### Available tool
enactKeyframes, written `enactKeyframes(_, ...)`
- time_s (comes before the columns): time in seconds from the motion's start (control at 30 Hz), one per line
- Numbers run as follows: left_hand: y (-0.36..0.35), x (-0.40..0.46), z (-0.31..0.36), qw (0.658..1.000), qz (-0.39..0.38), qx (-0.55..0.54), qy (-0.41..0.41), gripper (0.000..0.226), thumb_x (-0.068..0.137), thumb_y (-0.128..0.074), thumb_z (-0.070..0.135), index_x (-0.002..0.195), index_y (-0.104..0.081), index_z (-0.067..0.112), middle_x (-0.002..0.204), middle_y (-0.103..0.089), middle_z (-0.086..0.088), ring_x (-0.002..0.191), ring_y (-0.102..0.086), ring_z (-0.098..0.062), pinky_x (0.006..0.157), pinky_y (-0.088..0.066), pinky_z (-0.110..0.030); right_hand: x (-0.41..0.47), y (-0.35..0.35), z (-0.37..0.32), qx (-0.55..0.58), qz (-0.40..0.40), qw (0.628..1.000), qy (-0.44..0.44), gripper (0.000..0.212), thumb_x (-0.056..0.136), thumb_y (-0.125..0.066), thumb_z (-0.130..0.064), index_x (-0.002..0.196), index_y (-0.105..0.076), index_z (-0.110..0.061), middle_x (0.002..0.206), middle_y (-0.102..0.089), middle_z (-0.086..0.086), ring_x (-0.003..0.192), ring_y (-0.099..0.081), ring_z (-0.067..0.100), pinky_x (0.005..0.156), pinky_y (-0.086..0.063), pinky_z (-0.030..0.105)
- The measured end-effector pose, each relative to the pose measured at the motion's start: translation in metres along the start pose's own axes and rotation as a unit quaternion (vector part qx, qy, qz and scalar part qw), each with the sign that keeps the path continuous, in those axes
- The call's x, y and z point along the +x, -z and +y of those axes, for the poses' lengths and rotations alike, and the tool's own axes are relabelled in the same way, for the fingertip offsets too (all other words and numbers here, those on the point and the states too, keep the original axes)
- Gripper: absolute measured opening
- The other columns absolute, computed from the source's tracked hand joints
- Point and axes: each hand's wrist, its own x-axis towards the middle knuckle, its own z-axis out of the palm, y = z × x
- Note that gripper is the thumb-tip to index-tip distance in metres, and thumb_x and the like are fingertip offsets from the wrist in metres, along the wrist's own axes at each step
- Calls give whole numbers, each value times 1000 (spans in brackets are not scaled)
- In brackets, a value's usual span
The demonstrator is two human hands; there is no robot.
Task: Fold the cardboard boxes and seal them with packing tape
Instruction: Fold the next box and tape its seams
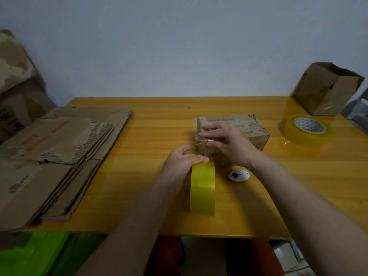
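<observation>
A small folded cardboard box [253, 126] lies on the yellow table [151, 120], right of centre. My right hand [225, 140] lies flat on the box's top near its left edge, fingers straight, pressing on clear tape there. My left hand [183, 158] grips the top of a yellow tape roll [202, 188] that stands on edge just in front of the box. A short clear strip runs from the roll up to the box's corner. A second tape roll [307, 130] lies flat at the right.
A stack of flattened cardboard boxes [49, 156] covers the table's left side. An open-topped box [326, 88] stands at the far right corner. A small white oval cutter [238, 175] sits beside the yellow roll. A wall is close behind the table.
</observation>
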Motion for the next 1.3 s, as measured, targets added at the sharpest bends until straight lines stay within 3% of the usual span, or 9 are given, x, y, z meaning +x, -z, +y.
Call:
enactKeyframes(0.13, 3, -7, -3, 998, 37, -4, -49, 60, 85, -67, 4, 138, -38, 10, 95, -75, -11, 98, -69, -21, 98, -49, -41, -4, 2, -6, -26, 1, 1000, 3, 37, 90, -62, -12, 125, -62, -23, 139, -50, -8, 132, -40, 12, 111, -33, 43)
enactKeyframes(0.3, 0, -19, -5, 993, 65, 5, -102, 54, 82, -70, 5, 129, -45, 16, 96, -73, -12, 83, -69, -16, 74, -53, -25, -41, -17, -35, 60, 204, 977, 11, 18, 86, -68, -15, 103, -70, -17, 104, -65, -4, 99, -59, 8, 89, -48, 23)
enactKeyframes(0.43, -1, -28, -9, 987, 32, 45, -148, 53, 88, -61, -4, 133, -42, 16, 87, -71, 0, 82, -67, -6, 71, -51, -14, -47, -21, -39, 160, -11, 968, -195, 29, 84, -69, -36, 86, -72, -7, 77, -68, 3, 70, -59, 10, 68, -48, 28)
enactKeyframes(0.53, -2, -36, -13, 977, -17, 104, -186, 71, 82, -69, -4, 139, -34, 22, 99, -65, -3, 100, -63, -8, 83, -48, -15, -48, -12, -38, 277, 8, 938, -210, 29, 82, -72, -17, 81, -66, 12, 55, -59, 0, 46, -49, 0, 49, -38, 12)
enactKeyframes(0.67, -4, -42, -14, 968, -30, 134, -210, 81, 81, -74, 3, 142, -26, 27, 107, -62, -4, 106, -61, -10, 92, -47, -20, -48, -13, -42, 168, 60, 963, -202, 25, 82, -73, -17, 68, -66, 4, 53, -57, -3, 43, -45, -1, 49, -36, 19)
enactKeyframes(0.8, -3, -44, -14, 954, -21, 179, -238, 86, 77, -78, 7, 140, -25, 34, 112, -54, -4, 109, -56, -8, 91, -42, -13, -58, -22, -53, 92, 137, 976, -139, 21, 84, -70, -16, 65, -61, -15, 77, -63, -3, 72, -59, 7, 65, -45, 20)
enactKeyframes(0.93, -3, -45, -12, 951, -31, 201, -231, 93, 66, -78, 25, 139, -22, 39, 119, -48, -3, 113, -54, -10, 91, -44, -15, -69, -23, -55, 242, 172, 944, -146, 28, 84, -67, -7, 61, -60, -20, 83, -64, -6, 78, -60, 6, 73, -44, 17)
enactKeyframes(1.03, -2, -42, -11, 944, 0, 217, -248, 89, 74, -81, 20, 140, -24, 37, 118, -51, -3, 111, -55, -8, 92, -44, -19, -69, -18, -58, 493, 136, 842, -174, 40, 86, -61, -1, 51, -62, -19, 60, -61, -9, 60, -58, 4, 63, -46, 18)
enactKeyframes(1.3, -10, -47, -15, 911, 98, 206, -343, 75, 61, -90, 16, 113, -40, 36, 115, -52, 1, 98, -65, -9, 85, -53, -24, -54, -9, -61, 502, 123, 828, -218, 34, 91, -59, -7, 58, -51, -11, 48, -50, -2, 44, -47, 6, 44, -42, 16)
